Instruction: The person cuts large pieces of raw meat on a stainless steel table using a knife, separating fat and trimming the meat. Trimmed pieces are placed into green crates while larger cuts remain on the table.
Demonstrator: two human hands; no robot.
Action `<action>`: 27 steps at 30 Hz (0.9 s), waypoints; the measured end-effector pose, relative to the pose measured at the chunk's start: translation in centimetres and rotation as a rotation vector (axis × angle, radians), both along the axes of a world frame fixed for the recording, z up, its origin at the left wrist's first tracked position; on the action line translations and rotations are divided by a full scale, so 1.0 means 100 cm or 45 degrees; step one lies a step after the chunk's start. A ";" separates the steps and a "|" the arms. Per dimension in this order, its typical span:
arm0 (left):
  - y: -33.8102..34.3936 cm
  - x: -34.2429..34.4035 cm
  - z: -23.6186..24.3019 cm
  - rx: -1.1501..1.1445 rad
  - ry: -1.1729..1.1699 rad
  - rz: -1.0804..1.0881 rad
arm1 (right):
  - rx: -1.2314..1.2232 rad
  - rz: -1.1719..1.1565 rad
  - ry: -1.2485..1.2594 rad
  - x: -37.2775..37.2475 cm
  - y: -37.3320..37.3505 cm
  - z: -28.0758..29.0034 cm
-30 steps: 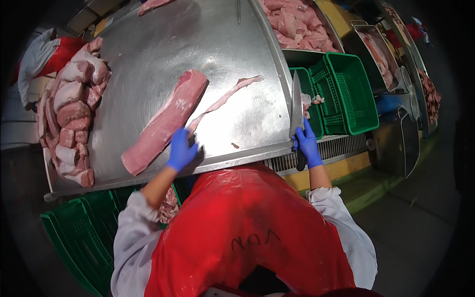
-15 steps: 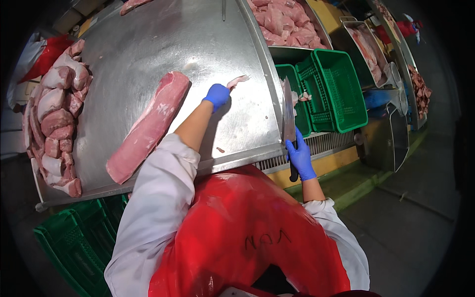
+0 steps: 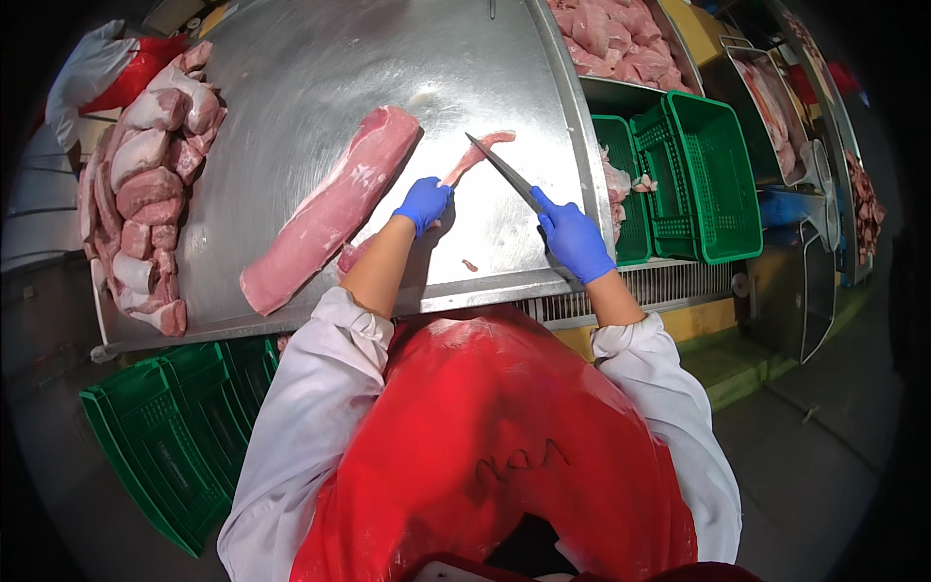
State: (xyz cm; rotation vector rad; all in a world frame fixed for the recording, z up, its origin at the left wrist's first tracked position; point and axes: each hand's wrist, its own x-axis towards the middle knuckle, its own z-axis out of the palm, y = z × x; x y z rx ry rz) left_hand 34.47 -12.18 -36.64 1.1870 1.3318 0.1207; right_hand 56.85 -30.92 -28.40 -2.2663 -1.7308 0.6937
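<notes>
In a blue glove, my left hand is closed on the near end of a thin strip of meat, which stretches away to the right across the metal table. My right hand, also gloved in blue, grips a knife. Its long blade points to the far left and crosses over the strip; whether it touches the meat I cannot tell. A long pink pork loin lies slantwise to the left of my left hand. Partly hidden beneath my left forearm is another piece of meat.
Meat chunks are piled along the table's left side. Beyond the table's right edge stand green crates, one with pale trimmings, and a metal bin of meat. Another green crate sits below at left. A person's sleeve shows far left.
My right hand has brought the knife from beyond the table's right edge to over the strip. The strip now lies stretched from my left hand. The whole view has shifted slightly.
</notes>
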 end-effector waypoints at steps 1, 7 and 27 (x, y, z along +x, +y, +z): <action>-0.001 0.002 0.000 -0.134 -0.104 0.102 | 0.006 0.007 0.015 0.001 0.003 0.006; -0.017 0.000 0.013 -0.556 -0.267 0.150 | -0.059 0.107 0.060 -0.019 -0.024 0.000; -0.028 -0.117 0.019 -0.018 0.086 -0.296 | 0.120 -0.074 -0.143 0.032 0.065 -0.046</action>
